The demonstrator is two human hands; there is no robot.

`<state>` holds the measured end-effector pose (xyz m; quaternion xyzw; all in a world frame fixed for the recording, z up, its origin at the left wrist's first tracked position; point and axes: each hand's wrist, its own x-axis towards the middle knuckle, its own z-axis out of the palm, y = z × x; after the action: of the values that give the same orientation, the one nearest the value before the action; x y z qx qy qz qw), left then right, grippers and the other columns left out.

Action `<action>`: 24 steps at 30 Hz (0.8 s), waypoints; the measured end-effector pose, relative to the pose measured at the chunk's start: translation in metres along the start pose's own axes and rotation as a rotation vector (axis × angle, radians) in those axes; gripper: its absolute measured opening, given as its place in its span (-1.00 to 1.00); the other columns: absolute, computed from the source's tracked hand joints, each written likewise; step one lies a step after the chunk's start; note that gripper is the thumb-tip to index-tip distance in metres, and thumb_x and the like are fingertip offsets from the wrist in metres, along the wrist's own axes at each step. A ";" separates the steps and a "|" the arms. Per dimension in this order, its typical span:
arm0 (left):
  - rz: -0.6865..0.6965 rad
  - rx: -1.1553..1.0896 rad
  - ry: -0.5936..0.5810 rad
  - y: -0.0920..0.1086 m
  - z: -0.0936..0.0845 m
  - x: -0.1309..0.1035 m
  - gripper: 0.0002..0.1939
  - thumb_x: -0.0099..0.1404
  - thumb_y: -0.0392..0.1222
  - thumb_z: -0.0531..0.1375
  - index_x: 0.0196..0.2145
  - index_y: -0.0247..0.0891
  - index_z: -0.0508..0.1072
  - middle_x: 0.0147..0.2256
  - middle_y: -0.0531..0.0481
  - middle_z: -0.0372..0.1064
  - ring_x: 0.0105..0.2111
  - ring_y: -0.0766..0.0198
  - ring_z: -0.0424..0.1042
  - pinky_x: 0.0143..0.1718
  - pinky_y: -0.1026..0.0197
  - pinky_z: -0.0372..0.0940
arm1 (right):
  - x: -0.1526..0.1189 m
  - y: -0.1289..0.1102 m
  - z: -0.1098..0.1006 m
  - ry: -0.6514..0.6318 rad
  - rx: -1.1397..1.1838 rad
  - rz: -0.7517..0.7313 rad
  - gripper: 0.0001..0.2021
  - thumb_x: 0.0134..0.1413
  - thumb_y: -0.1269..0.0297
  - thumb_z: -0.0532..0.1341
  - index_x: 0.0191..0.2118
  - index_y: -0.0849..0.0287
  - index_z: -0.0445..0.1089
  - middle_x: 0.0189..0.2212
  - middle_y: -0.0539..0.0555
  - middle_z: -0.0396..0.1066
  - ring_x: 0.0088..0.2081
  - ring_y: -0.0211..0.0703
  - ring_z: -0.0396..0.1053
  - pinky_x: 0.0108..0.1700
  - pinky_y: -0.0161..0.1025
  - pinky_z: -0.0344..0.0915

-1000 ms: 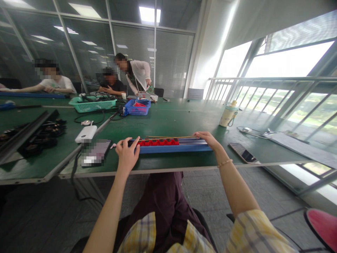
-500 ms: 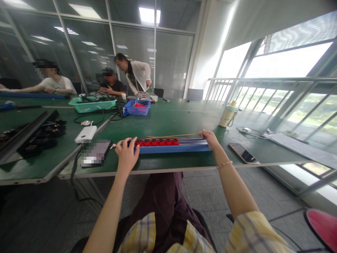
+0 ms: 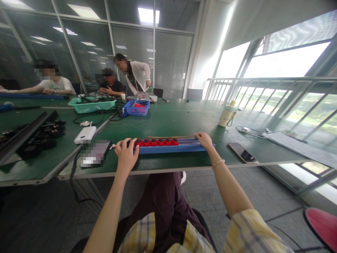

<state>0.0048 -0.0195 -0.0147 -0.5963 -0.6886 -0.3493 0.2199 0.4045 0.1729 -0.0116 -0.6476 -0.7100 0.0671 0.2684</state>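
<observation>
A long blue rail (image 3: 171, 149) lies sideways on the table in front of me. A row of red blocks with dark tops (image 3: 160, 142) sits in its left and middle part; bare metal-coloured strips run along its right part. My left hand (image 3: 125, 151) grips the rail's left end, thumb at the front and fingers over the top. Thin brass-coloured strips (image 3: 171, 137) stretch along the rail's back edge. Their right ends are pinched in the fingers of my right hand (image 3: 204, 140), low over the rail's right part. The fingertips are partly hidden.
A phone (image 3: 96, 153) and a white power bank (image 3: 85, 135) lie left; another phone (image 3: 241, 153) and a bottle (image 3: 226, 115) are right. Green (image 3: 92, 106) and blue baskets (image 3: 137, 109) stand farther back. Several people are across the table.
My right hand has moved left and down with the strip ends, and the strips now lie closer along the rail. More of the rail's right end shows. My left hand has stayed put.
</observation>
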 end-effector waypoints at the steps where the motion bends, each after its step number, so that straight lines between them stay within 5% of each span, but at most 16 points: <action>1: 0.001 0.000 -0.001 0.000 0.000 0.000 -0.57 0.40 -0.01 0.03 0.11 -0.17 0.46 0.14 -0.24 0.26 0.12 -0.15 0.07 0.09 -0.20 0.11 | -0.001 -0.004 -0.001 -0.011 -0.061 0.019 -0.58 0.29 0.01 0.05 -0.31 0.16 0.55 -0.27 0.14 0.56 -0.20 -0.06 0.44 -0.24 -0.28 0.20; 13: 0.016 0.014 0.014 -0.002 -0.001 0.000 -0.59 0.41 -0.01 0.03 0.06 -0.16 0.50 0.14 -0.21 0.28 0.10 -0.14 0.08 0.09 -0.17 0.11 | 0.015 -0.027 -0.011 -0.225 -0.304 0.208 -0.56 0.20 -0.16 0.18 -0.17 0.10 0.59 -0.11 0.23 0.55 -0.04 0.10 0.49 -0.08 -0.12 0.35; 18: 0.019 0.017 0.009 0.000 -0.001 0.001 -0.59 0.41 -0.01 0.02 0.07 -0.16 0.49 0.14 -0.22 0.27 0.11 -0.13 0.08 0.08 -0.16 0.10 | 0.035 -0.042 -0.004 -0.283 -0.336 0.335 -0.49 0.09 -0.04 0.35 0.07 0.18 0.50 0.06 0.37 0.45 0.10 0.24 0.43 0.04 0.10 0.35; 24: 0.017 0.017 0.011 0.000 0.000 0.002 -0.58 0.41 0.00 0.02 0.07 -0.17 0.49 0.14 -0.23 0.27 0.10 -0.14 0.08 0.07 -0.18 0.11 | 0.039 -0.053 0.001 -0.282 -0.331 0.352 -0.59 0.06 0.21 0.40 0.05 0.16 0.52 0.05 0.41 0.45 0.10 0.34 0.41 0.05 0.31 0.28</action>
<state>0.0046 -0.0187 -0.0133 -0.5983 -0.6851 -0.3449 0.2320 0.3562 0.2027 0.0222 -0.7802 -0.6182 0.0855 0.0416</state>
